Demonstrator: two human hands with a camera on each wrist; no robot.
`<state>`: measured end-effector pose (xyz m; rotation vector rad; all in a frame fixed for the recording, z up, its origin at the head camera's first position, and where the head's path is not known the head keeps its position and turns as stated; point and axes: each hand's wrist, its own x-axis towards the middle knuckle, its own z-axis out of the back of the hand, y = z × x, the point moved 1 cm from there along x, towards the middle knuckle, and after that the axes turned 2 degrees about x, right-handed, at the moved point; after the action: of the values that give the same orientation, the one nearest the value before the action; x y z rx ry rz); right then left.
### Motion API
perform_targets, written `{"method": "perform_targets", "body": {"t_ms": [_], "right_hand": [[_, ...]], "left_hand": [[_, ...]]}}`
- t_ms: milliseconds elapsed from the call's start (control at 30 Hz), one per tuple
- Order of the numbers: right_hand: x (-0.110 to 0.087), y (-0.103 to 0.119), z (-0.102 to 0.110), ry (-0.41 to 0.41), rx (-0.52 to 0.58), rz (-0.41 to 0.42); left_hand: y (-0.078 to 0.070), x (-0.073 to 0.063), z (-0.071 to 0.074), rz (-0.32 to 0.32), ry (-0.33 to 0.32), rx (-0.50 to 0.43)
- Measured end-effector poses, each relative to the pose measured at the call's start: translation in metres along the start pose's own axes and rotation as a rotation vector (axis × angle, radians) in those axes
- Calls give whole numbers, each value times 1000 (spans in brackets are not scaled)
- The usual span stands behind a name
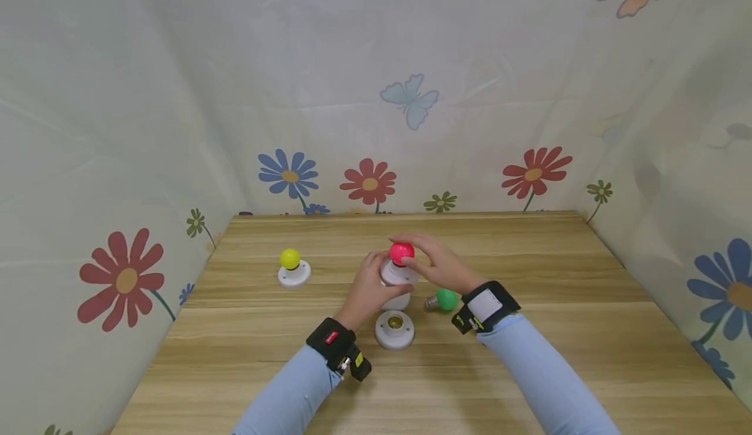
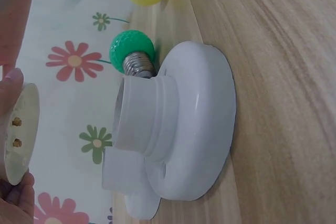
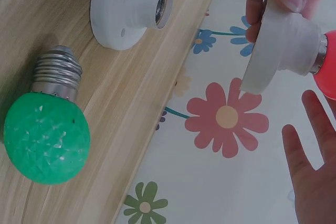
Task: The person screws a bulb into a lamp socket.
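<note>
My left hand (image 1: 369, 288) grips a white lamp holder (image 1: 399, 274) by its round base, held up off the table. A red light bulb (image 1: 401, 252) sits in its socket, with a bit of metal thread showing between bulb and socket in the right wrist view. Around the bulb are the fingers and thumb of my right hand (image 1: 435, 262). Two brass-coloured screws (image 2: 17, 132) show on the underside of the raised holder. Below the hands stands another white lamp holder (image 1: 396, 302), partly hidden. A third lamp holder (image 1: 395, 336), its socket bare, is nearer me.
Beside the holders, a green light bulb (image 1: 448, 300) lies on its side by my right wrist. Back left, a yellow light bulb (image 1: 290, 258) stands in its own white holder (image 1: 294, 277). A flowered curtain (image 1: 329, 128) closes off the back and sides of the wooden table (image 1: 529, 370).
</note>
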<state>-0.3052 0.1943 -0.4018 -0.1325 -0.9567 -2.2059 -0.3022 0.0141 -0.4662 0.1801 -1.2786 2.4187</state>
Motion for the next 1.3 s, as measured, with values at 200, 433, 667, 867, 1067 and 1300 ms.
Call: {"method": "perform_targets", "body": {"t_ms": [200,433,667,867,1067,1300], "right_hand": [[0,-1,0,4,-4,0],[0,1,-3,-69,-95,-23],[2,6,-6,-127,-181,-72],[3,6,-8,-137,-199,-103],[3,6,-9,-162,-237,-117],[4,10,-10,-162,-262,-148]], "left_hand": [[1,0,-1,2,8,-6],[0,-1,-2,15,17,-3],[2,-1,-3,13,15,9],[1,-3,-2,22,22,-12],[1,-3,-1,26,26,1],[1,-4,-1,31,21,-5]]}}
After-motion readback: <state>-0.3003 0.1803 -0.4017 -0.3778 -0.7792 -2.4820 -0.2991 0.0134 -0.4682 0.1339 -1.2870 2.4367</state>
